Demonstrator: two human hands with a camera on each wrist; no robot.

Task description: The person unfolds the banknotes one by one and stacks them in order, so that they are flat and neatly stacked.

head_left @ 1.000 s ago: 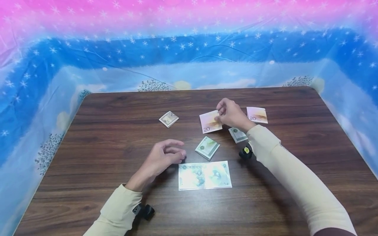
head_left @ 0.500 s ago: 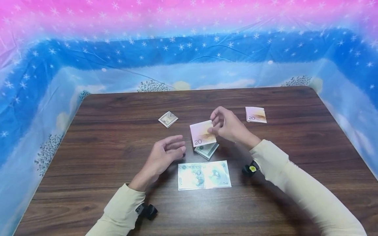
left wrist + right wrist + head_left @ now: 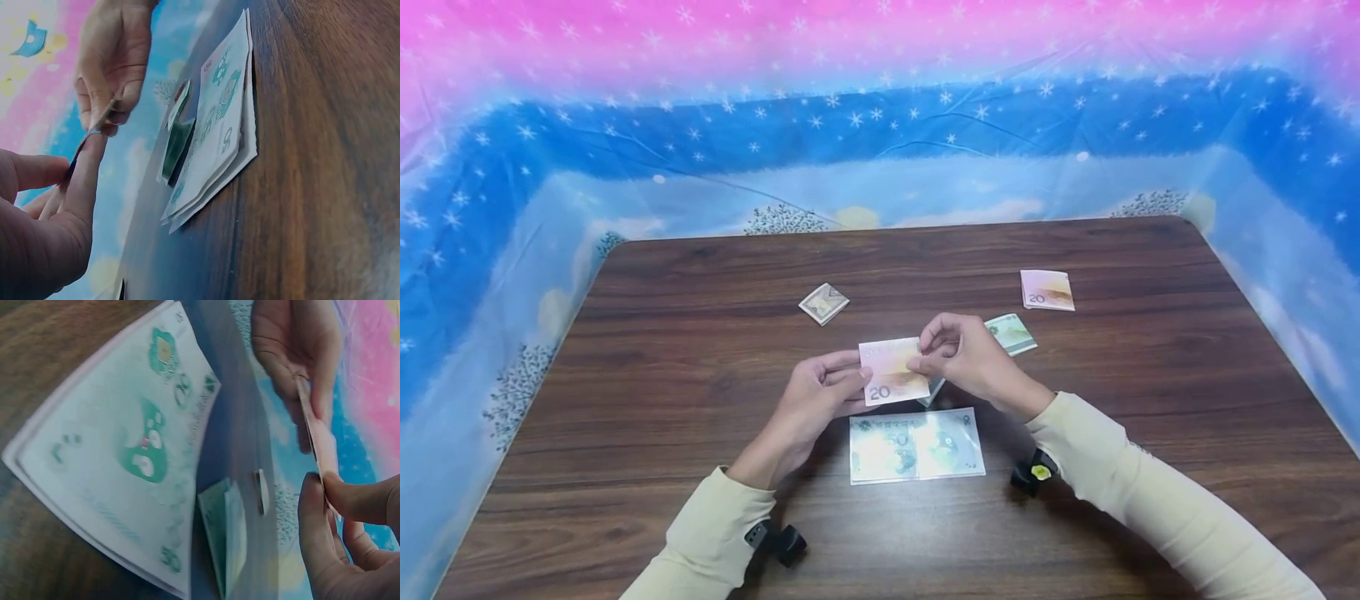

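Note:
Both my hands hold a folded pink-and-yellow banknote (image 3: 893, 372) marked 20, raised above the table. My left hand (image 3: 811, 402) pinches its left edge, thumb in front and fingers behind. On the right edge, the thumb and fingers of my right hand (image 3: 977, 360) pinch the paper. In the right wrist view the folded banknote (image 3: 319, 437) appears nearly edge-on between the two hands. Below it lie flat green banknotes (image 3: 917, 448) marked 50, stacked and shiny with glare. A folded green banknote (image 3: 934, 392) is mostly hidden behind the held one.
On the dark wooden table (image 3: 685, 350), another folded green banknote (image 3: 1013, 335) lies beyond my right hand. Farther right is a second folded 20 banknote (image 3: 1048, 290). A small folded brownish banknote (image 3: 824, 304) lies back left. A patterned cloth (image 3: 865, 117) surrounds the table's far sides.
My right hand has carried the folded 20 banknote left and toward me, over the green one. My left hand, empty before, now pinches its left edge.

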